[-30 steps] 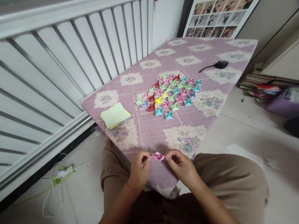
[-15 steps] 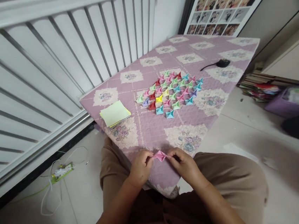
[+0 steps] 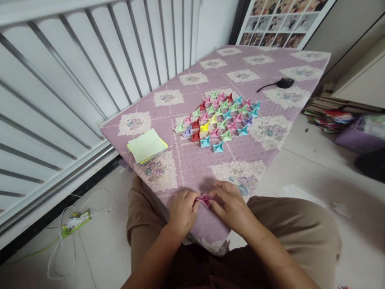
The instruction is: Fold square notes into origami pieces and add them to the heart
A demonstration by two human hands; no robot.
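Between my two hands, over the near corner of the table, is a small pink origami piece (image 3: 203, 199) with pointed ends. My left hand (image 3: 184, 210) pinches its left end between thumb and fingertips. On the other side, the thumb and index finger of my right hand (image 3: 230, 203) close on its right part, the other fingers lifted and partly curled. Farther up the cloth, folded paper pieces (image 3: 223, 124) in green, pink, red, yellow, blue and purple stand in slanting rows. A stack of square paper (image 3: 147, 145), pale green on top with yellow below, lies to the left.
A patterned purple cloth (image 3: 194, 167) covers the table. A white radiator (image 3: 128, 46) runs along its left side. Toward the far right lies a black object with a cable (image 3: 285, 83). A power strip (image 3: 76, 223) with white cords is on the floor at left.
My right hand has moved inward, from the tip of the pink origami piece to nearer its middle, and its fingers have lifted. My left hand keeps its pinch.
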